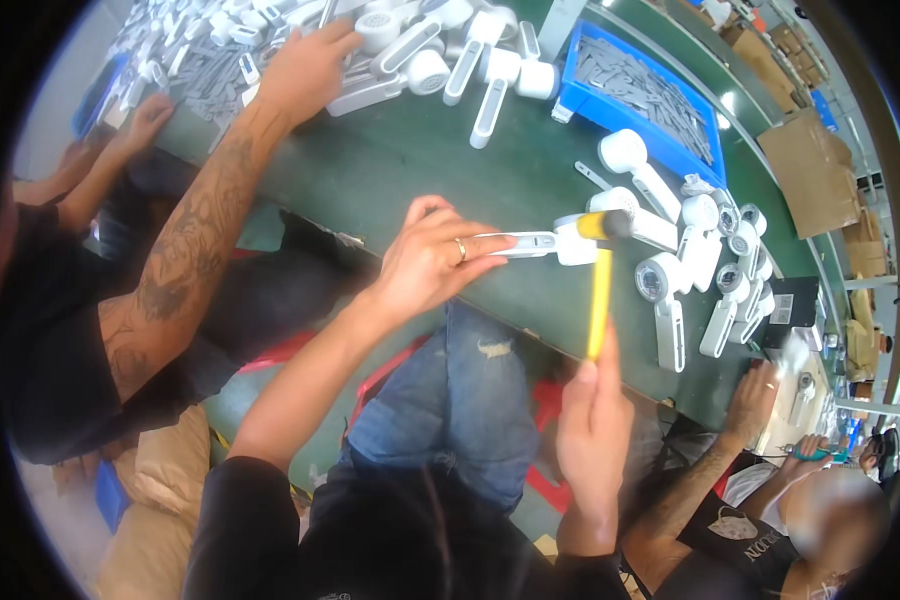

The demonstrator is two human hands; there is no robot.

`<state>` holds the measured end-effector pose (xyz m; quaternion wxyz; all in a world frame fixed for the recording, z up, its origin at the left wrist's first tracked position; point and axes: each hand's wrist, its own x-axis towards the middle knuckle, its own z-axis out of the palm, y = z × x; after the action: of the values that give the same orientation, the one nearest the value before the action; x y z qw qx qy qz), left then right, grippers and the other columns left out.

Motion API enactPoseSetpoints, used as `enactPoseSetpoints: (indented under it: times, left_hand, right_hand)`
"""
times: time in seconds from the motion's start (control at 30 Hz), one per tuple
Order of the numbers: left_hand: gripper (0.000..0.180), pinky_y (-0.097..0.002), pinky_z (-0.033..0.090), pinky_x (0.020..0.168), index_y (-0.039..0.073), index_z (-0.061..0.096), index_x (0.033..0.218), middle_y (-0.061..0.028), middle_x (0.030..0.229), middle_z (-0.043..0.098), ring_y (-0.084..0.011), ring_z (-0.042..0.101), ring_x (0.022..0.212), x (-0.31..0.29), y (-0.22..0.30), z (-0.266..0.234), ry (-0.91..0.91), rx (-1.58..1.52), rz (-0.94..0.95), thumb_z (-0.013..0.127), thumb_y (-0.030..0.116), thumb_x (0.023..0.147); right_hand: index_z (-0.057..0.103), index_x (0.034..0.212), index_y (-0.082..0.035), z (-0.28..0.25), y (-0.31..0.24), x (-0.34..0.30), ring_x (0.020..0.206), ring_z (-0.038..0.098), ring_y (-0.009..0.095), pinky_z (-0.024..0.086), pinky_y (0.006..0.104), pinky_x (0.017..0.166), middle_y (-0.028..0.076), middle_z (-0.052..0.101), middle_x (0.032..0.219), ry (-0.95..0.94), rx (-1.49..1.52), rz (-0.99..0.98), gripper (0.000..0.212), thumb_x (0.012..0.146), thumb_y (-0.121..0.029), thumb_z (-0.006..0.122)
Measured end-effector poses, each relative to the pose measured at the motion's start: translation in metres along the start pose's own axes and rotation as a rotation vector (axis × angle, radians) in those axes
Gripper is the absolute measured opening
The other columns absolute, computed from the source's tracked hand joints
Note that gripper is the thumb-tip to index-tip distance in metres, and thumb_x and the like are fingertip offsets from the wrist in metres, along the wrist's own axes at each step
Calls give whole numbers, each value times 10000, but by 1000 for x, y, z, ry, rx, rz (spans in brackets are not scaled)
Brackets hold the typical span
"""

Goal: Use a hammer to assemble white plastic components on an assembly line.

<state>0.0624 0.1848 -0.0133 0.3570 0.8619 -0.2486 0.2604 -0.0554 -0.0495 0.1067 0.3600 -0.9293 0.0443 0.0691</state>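
My left hand (430,255) grips the handle of a white handheld device (542,243) and presses it flat on the green table (390,180). A ring shows on one finger. My right hand (592,415) holds a yellow-handled mallet (600,290) upright. Its yellow and black head (607,224) rests on the round head end of the white device.
Several white device bodies (705,270) lie to the right, more pile at the far left (420,50). A blue tray (638,95) holds grey strips. A tattooed arm (210,210) of a person on my left reaches over the table. Another person's hand (750,395) works at the right.
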Motion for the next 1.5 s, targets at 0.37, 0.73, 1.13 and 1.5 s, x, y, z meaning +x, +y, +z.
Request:
enactPoseSetpoints:
  times: [0.37,0.73,1.13,1.5]
  left_hand:
    - [308,-383,509,884,156,823,1164,-49,1138,810,-236,710,896,-29,19,-48,64,-44,-87,866,98,864]
    - [208,-430,530,837,109,824,1111,-128,959,797,-322,711,859,94,-66,-88,560,495,-213,799,184,919]
    - [278,-494,541,999,92,797,1134,-162,1273,729,-382,693,1132,175,-62,-10,-9,149,259,829,183,873]
    - [592,-427,552,1076,176,696,1407,-139,1465,622,-349,658,1270,141,11,95,-456,-258,14,893,206,849]
  right_hand:
    - [436,1641,-70,0,129,38,520,460,63,414,263,463,-5,524,695,145,523,5,503,1153,-191,461]
    - [426,1635,-68,2,155,48,476,448,58,456,251,422,-7,477,668,50,722,-55,491,1172,-232,422]
    - [561,1488,42,11,162,47,461,539,58,447,246,422,-27,569,637,212,785,-134,457,1046,-51,632]
    - [700,1168,20,11,159,46,462,551,60,432,254,435,-17,585,621,226,757,-132,155,1039,-47,648]
